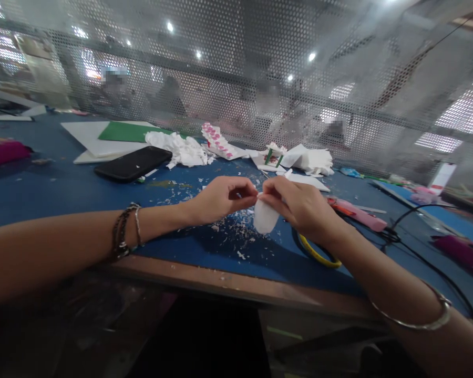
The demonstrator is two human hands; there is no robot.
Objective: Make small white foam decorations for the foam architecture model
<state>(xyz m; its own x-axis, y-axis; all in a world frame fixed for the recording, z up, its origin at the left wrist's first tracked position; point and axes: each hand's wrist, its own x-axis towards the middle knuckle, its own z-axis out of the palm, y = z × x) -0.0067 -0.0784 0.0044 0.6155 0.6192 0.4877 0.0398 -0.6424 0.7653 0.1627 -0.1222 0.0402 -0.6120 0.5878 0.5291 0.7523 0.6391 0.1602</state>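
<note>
A small white piece of paper [266, 216] with a rounded lower end hangs from my fingers above the blue tabletop. My right hand [299, 202] pinches its upper edge between thumb and forefinger. Thumb and fingertips of my left hand [220, 200] are pressed together at the same upper edge, almost touching my right fingertips. Tiny white paper scraps [236, 231] lie scattered below both hands. Beneath my right wrist shows a yellow and black ring-shaped handle [319, 254], partly covered; what it belongs to is hidden.
A black phone [133, 164] lies left of a crumpled white paper heap [179, 149]. White and green sheets [128, 132] are behind it. On the right are a pink tool [360, 214] and black cables [429, 262]. A perforated metal screen [228, 68] closes off the back.
</note>
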